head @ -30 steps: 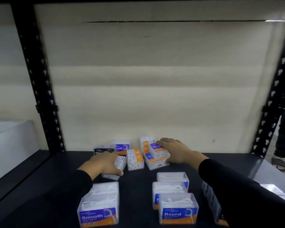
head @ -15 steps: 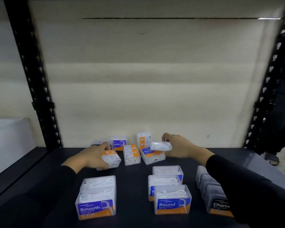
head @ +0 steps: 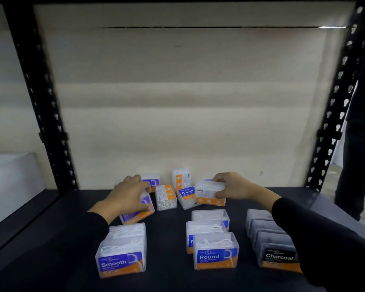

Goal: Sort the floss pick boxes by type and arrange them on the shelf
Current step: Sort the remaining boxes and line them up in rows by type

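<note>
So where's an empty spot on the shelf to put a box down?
Bare shelf: between the Smooth box and Round box, and left of the Smooth box. Crowded: the back pile between left hand and right hand.

The front left box (head: 120,263) is showing "Smooth", the front middle box (head: 215,257) "Round", the front right box (head: 279,257) "Charcoal"; the tilted back box (head: 187,191) is reading "Round"; the smaller print is possibly saying "Dental Flosser"

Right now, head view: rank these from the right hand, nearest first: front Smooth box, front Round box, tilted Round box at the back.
1. Tilted Round box: back, just left of the right hand.
2. Front Round box: centre row, front.
3. Front Smooth box: front left.
</note>
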